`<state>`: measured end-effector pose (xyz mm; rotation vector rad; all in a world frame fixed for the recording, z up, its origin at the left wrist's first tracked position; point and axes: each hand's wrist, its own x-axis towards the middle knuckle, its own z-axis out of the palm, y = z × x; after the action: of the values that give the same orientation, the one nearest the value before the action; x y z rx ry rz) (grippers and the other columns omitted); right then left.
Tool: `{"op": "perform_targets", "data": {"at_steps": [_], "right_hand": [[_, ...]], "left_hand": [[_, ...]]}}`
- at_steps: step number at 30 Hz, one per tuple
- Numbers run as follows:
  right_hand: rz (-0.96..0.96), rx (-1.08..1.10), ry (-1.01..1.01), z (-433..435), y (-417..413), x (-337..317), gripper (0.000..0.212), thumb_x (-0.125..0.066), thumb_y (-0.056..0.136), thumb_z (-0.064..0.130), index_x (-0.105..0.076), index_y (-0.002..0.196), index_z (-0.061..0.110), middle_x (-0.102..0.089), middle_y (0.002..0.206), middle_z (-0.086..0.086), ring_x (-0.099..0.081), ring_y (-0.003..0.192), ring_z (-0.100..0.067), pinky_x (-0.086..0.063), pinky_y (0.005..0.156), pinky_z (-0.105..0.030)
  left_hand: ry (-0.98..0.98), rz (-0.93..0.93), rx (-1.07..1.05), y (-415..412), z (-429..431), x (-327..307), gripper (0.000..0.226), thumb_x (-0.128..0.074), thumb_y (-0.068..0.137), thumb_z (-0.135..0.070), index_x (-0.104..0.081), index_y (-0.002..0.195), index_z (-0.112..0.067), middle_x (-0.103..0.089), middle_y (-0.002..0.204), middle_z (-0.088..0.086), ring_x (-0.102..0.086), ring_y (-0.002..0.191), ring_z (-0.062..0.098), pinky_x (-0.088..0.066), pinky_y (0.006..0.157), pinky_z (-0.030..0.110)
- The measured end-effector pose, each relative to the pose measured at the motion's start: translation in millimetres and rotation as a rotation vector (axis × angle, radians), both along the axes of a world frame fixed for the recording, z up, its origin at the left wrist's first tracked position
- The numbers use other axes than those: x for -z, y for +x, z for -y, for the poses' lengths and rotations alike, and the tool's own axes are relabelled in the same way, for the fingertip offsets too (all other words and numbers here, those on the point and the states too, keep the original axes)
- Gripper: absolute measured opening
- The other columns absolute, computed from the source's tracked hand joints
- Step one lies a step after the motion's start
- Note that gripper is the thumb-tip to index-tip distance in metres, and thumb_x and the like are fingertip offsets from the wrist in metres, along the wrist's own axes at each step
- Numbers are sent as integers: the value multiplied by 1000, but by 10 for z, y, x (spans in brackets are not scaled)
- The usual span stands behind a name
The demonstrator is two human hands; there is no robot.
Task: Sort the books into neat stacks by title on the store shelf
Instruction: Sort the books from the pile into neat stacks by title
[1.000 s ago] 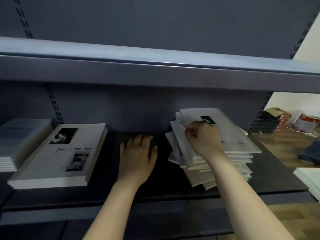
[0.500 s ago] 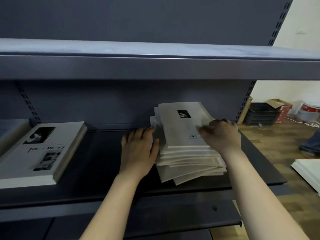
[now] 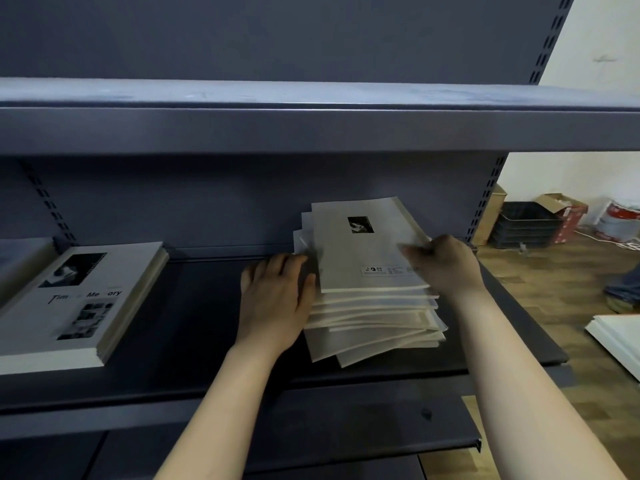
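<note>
Head view, and I've got the fanned stack of pale grey paperback books (image 3: 374,306) right between my hands, just right of centre frame on the dark grey metal shelf (image 3: 194,341). My left hand (image 3: 273,303) lies flat, fingers straight, its edge pressed against the stack's left side. My right hand (image 3: 446,268) is on the opposite side, fingers curled over the right edge of the top copies; it's blurred, so how tight that grip is I can't say. The long axis runs from the shelf front up toward the back panel, and the lower copies splay out to the lower right. So the squeeze, as I judge it, goes left-to-right, with the right hand nearer the worst of the overhang. Well apart at left frame sits a tidy stack of white books with black photo covers (image 3: 79,299), with bare shelf between. The upper shelf (image 3: 311,126) hangs over everything, so lifting room looks tight. Loose white books (image 3: 616,337) lie on the floor at the right edge.
</note>
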<state>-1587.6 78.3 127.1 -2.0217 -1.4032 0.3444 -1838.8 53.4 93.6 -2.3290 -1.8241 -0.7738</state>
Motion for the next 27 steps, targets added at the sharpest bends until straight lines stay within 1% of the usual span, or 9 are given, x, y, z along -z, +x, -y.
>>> {"op": "perform_targets", "data": {"at_steps": [2,5,9,12,14,17,19,23,27], "right_hand": [[-14,8,54,-12,38,33,45,-54,88,40,-64,76,-2,-63,64,-8,-61,62,-26,-37,46,-21],[-117,-7,140,-17,79,57,37,-54,92,38,-60,88,1,-61,78,-10,-57,71,-25,-35,42,-22],[-407,-24,243,36,25,19,28,-61,92,33,-55,108,11,-62,97,-7,-59,85,-24,-46,64,-31],[-610,-11,303,106,-91,8,24,-61,93,29,-50,111,17,-58,98,0,-55,81,-15,-50,73,-36],[-695,-25,323,130,-199,-8,22,-59,95,27,-48,113,19,-55,92,4,-51,75,-9,-47,68,-29],[-857,-56,292,115,-423,-43,15,-57,96,23,-47,107,20,-58,111,-7,-57,93,-21,-43,68,-29],[-934,-96,273,120,-623,-77,10,-55,97,19,-47,103,20,-60,113,-9,-59,102,-29,-43,71,-34],[-907,-276,261,172,-1001,-109,15,-53,96,12,-48,96,26,-62,109,-10,-60,100,-32,-46,74,-37],[-903,-429,203,231,-1336,-259,16,-53,96,12,-46,108,20,-61,99,-4,-63,85,-25,-49,62,-33]], "left_hand": [[6,0,-9,-15,1,7,63,-9,87,-50,-47,131,-25,-52,130,-1,-46,118,22,-23,101,36],[13,2,-9,-41,1,26,64,-10,87,-50,-49,130,-22,-53,131,1,-47,118,23,-25,101,37],[13,40,5,-72,29,9,67,-9,87,-51,-48,132,-21,-51,133,1,-45,120,23,-24,101,35],[72,130,40,-52,87,-40,63,-14,92,-50,-45,137,-18,-47,138,3,-44,123,24,-26,103,39],[137,142,79,-7,151,-84,60,-22,94,-50,-45,138,-16,-45,142,5,-44,126,25,-31,103,43],[182,32,165,99,241,-141,64,-31,90,-58,-48,136,-17,-49,139,3,-47,124,23,-35,99,40],[200,-38,167,136,266,-147,66,-40,86,-60,-51,134,-17,-54,134,2,-50,121,21,-39,97,37],[223,-55,42,29,245,-117,65,-77,66,-31,-60,124,-8,-64,121,9,-64,105,27,-53,77,38],[342,-70,-55,-163,285,-55,66,-85,57,-10,-63,119,-1,-67,114,16,-68,97,30,-56,63,40]]}}
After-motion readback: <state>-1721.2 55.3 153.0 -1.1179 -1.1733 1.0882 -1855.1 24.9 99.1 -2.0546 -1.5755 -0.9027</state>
